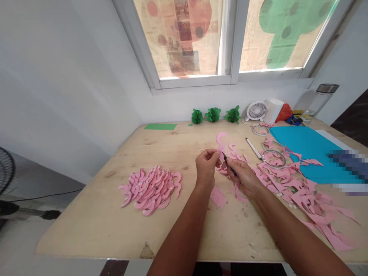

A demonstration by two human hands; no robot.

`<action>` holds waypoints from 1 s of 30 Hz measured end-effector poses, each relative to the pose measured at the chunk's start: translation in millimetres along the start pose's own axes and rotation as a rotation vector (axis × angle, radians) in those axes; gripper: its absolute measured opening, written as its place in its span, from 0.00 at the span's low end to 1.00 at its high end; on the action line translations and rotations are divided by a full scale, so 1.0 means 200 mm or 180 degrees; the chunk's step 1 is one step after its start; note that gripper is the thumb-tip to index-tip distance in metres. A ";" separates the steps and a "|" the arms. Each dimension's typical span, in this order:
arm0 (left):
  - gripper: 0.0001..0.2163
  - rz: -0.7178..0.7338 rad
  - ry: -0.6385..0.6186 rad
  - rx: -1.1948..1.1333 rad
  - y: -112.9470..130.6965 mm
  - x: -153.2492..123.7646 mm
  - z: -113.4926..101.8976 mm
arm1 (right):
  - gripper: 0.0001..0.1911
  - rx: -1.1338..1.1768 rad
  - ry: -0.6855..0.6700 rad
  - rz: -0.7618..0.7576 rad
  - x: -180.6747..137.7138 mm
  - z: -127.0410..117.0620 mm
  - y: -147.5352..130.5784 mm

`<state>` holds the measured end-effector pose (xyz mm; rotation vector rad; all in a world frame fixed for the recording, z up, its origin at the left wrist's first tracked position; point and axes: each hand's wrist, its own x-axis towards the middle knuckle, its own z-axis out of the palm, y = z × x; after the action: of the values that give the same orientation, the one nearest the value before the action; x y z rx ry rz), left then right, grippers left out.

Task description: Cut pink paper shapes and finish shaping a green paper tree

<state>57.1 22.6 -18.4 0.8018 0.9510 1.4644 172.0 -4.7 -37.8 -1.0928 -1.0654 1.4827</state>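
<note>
My left hand (207,163) pinches a curved pink paper piece (220,138) between thumb and fingertips, above the middle of the table. Closed around a slim dark pointed tool (233,171), my right hand (243,174) holds its tip against or close beside the paper at my left fingertips. The tool's exact kind is hard to make out, as the fingers cover much of it. To the left lies a heap of crescent-shaped pink paper pieces (156,189), some with small white spots. A pink paper scrap (218,197) rests on the wood below my hands.
Many pink offcuts (310,203) spread across the right of the wooden table (115,226). Tape rolls (274,166), a white pen (253,148) and blue sheets (304,140) lie there too. Green paper figures (213,114), a small fan (257,111) and a glass bottle (322,101) stand along the back.
</note>
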 end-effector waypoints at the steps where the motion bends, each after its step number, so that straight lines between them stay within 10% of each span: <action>1: 0.06 -0.0001 0.0003 0.0016 0.00 0.00 0.00 | 0.21 -0.0012 0.0010 0.0006 0.00 0.00 0.00; 30: 0.07 0.0001 0.0003 0.0061 0.00 0.00 0.00 | 0.20 -0.0029 0.0005 -0.0018 0.00 -0.01 0.01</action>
<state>56.9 22.1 -18.1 0.8152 0.9670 1.4582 172.7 -4.2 -40.5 -1.0962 -1.0744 1.4737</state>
